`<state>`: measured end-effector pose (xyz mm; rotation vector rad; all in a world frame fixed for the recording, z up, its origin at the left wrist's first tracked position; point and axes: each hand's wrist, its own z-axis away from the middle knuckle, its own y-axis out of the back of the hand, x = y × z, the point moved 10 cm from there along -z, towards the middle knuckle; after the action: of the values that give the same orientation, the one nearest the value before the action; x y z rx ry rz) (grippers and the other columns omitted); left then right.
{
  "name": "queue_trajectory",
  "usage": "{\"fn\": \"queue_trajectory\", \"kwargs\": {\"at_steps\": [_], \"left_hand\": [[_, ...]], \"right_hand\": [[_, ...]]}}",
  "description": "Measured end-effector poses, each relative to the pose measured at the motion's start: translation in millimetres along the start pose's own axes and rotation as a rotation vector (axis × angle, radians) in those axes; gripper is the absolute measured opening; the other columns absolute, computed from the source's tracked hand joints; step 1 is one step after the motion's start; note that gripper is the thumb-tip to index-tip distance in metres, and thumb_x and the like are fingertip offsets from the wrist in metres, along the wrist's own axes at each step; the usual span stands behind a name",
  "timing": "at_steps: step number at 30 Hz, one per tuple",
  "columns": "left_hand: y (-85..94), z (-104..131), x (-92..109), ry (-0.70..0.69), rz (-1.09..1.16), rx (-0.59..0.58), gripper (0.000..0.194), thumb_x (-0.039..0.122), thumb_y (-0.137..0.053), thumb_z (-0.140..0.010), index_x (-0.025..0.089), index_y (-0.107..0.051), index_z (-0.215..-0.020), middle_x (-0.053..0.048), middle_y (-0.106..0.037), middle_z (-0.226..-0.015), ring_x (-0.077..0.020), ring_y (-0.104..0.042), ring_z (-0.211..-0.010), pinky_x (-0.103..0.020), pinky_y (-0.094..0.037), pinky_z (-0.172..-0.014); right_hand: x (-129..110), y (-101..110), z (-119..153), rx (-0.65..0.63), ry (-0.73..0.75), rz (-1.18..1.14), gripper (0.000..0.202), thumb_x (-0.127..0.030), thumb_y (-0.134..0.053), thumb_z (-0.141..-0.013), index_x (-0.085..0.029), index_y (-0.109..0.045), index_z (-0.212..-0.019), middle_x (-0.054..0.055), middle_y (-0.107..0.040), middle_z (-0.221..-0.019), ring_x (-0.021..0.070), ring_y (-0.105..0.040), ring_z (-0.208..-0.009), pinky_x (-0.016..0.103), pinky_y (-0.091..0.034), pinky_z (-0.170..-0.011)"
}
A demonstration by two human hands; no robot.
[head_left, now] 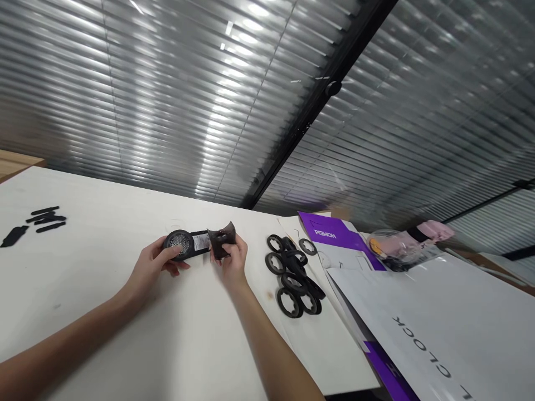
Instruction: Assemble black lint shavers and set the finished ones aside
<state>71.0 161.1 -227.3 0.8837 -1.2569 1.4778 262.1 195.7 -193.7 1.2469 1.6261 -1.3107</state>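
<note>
A black device (pixel 200 241) with a round perforated metal head and a pale label on its body is held above the white table. My left hand (pixel 161 257) grips it by the round head, the thumb on the mesh. At the device's other end, my right hand (pixel 233 259) pinches a dark, curved, glossy piece (pixel 222 239), which covers that end. Whether the piece is attached to the device cannot be made out.
Several black rings (pixel 288 302) lie in a pile to the right. Black strips (pixel 47 216) lie at the far left of the white table (pixel 104 223). Purple-and-white packaging (pixel 330 231), a large white box (pixel 418 312) and a pink item (pixel 432 229) are on the right.
</note>
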Motion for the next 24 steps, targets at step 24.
{"fn": "queue_trajectory", "kwargs": {"at_steps": [24], "left_hand": [[2.3,-0.9,-4.6,0.012,-0.022,-0.017,0.041,0.052,-0.078,-0.079,0.017,-0.070,-0.097,-0.008,-0.074,-0.082,-0.0262,-0.072,-0.076,-0.034,-0.052,-0.067]], "right_hand": [[-4.5,3.9,0.0,0.110,-0.012,-0.083,0.017,-0.034,-0.061,-0.070,-0.017,-0.064,-0.070,0.002,-0.065,-0.055,0.0130,-0.052,-0.035,0.021,-0.024,-0.030]]}}
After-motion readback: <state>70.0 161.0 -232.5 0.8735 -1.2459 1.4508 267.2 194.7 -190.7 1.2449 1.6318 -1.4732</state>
